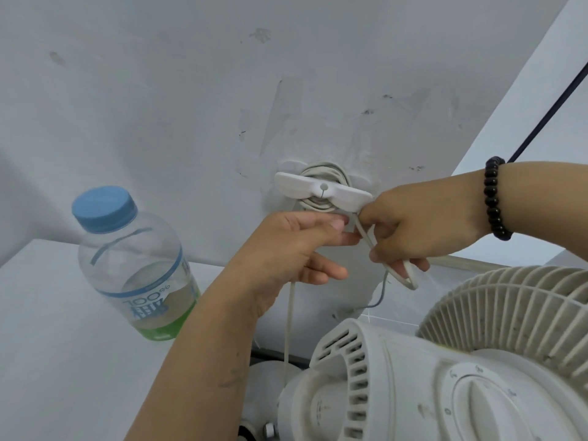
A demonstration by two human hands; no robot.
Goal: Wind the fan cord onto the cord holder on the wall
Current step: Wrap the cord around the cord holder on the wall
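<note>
the right hand (413, 224) has its grip closed on a loop of the fan cord (396, 272) just below the cord holder (321, 190); the left hand (286, 246) pinches the cord beside it, under the holder, which already carries coils. left of the holder, a bottle (133, 268) on the desk (47, 345) holds a little clear liquid

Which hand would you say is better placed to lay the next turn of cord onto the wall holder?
Probably the right hand: it grips the loose loop of the cord just under the cord holder's right end. The left hand pinches the cord just below the holder.
</note>
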